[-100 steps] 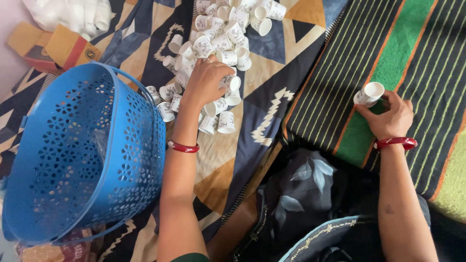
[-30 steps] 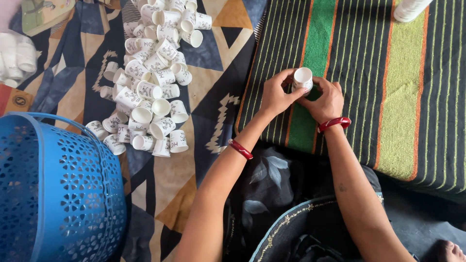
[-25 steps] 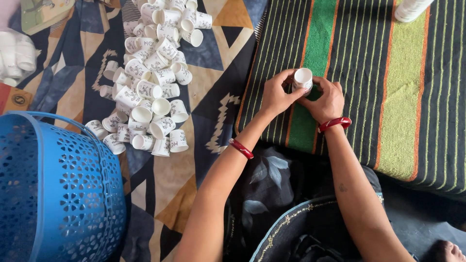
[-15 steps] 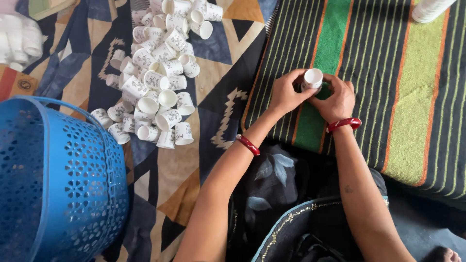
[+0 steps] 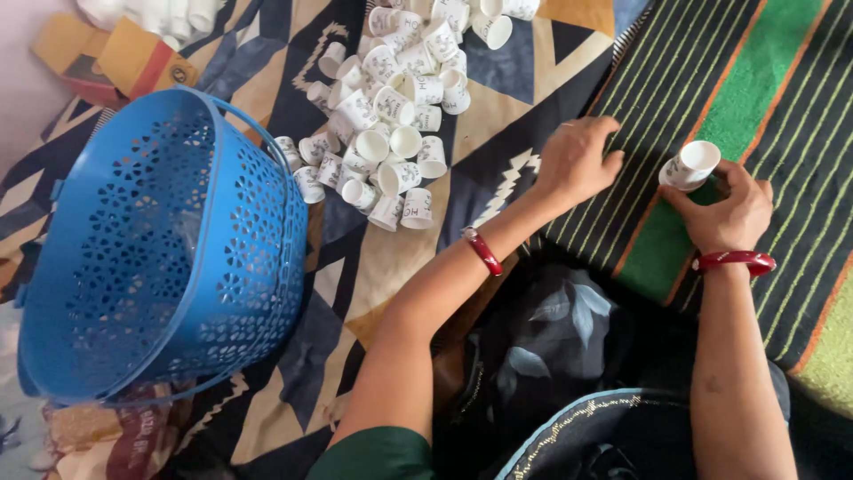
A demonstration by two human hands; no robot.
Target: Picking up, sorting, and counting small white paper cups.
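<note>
One small white cup (image 5: 691, 165) pinched in right hand (image 5: 724, 212), frame right; left hand (image 5: 576, 162) loose, empty, on striped mat (image 5: 782, 98); cup pile (image 5: 395, 107) upper centre.

Left hand (image 5: 577, 160) palm down, fingers seemingly loosely curled, right hand (image 5: 724, 209) fingers pinched closed

A single head-worn camera looks steeply down from close above the seated person's lap, facing forward over a patterned geometric cloth (image 5: 498, 116) and a green-striped woven mat (image 5: 755, 80), with both forearms entering from the bottom edge.
</note>
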